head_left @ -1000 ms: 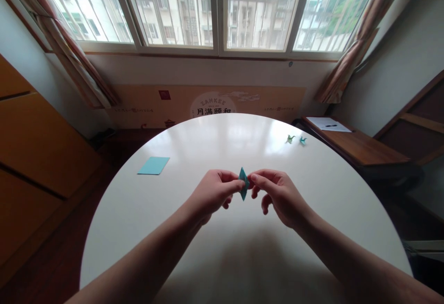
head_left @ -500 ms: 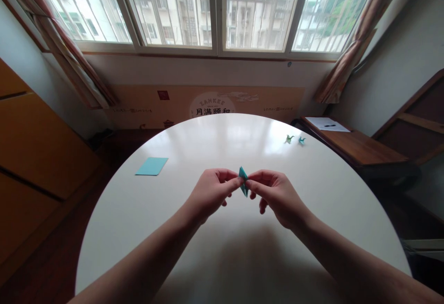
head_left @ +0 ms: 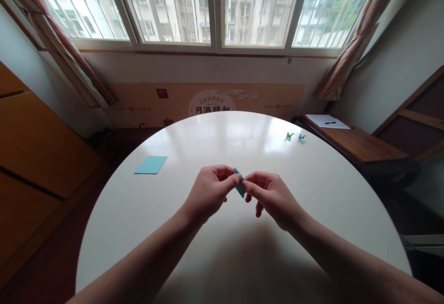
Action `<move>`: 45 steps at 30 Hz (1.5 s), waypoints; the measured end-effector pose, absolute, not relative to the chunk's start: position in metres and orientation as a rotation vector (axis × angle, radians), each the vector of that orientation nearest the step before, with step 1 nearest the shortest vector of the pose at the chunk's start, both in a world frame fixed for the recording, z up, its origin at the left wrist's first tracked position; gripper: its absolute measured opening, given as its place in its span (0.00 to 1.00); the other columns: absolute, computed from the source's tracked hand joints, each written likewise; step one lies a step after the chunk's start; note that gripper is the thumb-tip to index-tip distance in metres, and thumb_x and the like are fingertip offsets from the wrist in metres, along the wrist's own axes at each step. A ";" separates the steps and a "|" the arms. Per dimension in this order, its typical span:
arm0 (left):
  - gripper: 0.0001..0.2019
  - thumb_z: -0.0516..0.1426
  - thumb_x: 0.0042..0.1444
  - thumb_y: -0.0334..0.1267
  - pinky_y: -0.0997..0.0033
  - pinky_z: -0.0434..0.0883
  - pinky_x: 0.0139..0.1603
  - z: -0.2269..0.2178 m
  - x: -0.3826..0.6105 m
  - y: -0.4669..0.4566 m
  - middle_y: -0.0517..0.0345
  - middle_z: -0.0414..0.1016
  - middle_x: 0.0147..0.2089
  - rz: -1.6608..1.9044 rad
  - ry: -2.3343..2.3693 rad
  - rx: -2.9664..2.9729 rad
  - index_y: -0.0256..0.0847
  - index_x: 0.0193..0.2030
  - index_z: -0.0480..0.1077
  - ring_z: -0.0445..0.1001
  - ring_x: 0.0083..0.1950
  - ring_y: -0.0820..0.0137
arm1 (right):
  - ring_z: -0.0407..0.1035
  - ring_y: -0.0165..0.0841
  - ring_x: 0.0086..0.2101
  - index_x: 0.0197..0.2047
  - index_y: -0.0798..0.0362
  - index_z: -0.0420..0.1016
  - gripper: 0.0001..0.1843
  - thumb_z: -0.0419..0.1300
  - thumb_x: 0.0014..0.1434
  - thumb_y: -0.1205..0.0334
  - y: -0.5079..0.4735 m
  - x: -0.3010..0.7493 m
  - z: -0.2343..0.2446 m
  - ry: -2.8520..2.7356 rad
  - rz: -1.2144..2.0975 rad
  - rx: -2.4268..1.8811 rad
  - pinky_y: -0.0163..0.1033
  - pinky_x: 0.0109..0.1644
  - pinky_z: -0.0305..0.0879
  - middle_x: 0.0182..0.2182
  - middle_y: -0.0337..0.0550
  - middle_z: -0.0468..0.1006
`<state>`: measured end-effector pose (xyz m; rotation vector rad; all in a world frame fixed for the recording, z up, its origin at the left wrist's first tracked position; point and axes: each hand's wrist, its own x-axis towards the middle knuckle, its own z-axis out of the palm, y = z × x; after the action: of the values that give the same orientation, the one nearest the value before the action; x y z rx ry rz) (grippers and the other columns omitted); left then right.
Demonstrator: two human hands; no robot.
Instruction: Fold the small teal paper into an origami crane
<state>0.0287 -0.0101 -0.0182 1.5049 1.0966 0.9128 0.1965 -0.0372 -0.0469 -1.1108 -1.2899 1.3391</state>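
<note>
Between my hands, above the table, is a small piece of folded teal paper [head_left: 240,190], tilted and partly covered by my fingers. My left hand [head_left: 211,188] pinches it from the left between thumb and forefinger. On its other side my right hand [head_left: 268,195] grips it the same way, the lower fingers curled loosely below. The paper's exact folds are too small to tell. A flat stack of light blue square paper [head_left: 151,165] lies on the table to the left of my hands.
The round white table [head_left: 138,230] spans the view. Near its far right edge stand a green paper crane [head_left: 289,136] and a blue paper crane [head_left: 302,138]. Beyond that edge, a wooden side table [head_left: 367,146] holds a white sheet [head_left: 324,121] with a pen [head_left: 330,123].
The folded paper has turned and tilted between my fingers, its top leaning further left. Both hands have shifted slightly left, and their grip on it continues.
</note>
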 end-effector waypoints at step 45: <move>0.11 0.62 0.52 0.42 0.80 0.62 0.17 -0.012 0.025 -0.007 0.61 0.68 0.21 0.854 1.079 1.415 0.36 0.30 0.77 0.63 0.23 0.74 | 0.68 0.31 0.26 0.33 0.56 0.76 0.15 0.60 0.63 0.51 -0.041 0.197 -0.044 -1.364 1.263 -1.091 0.29 0.17 0.64 0.25 0.41 0.72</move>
<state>0.0246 -0.0072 -0.0122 1.4147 1.0791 0.8545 0.1966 -0.0407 -0.0439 -1.0911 -1.3638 1.2627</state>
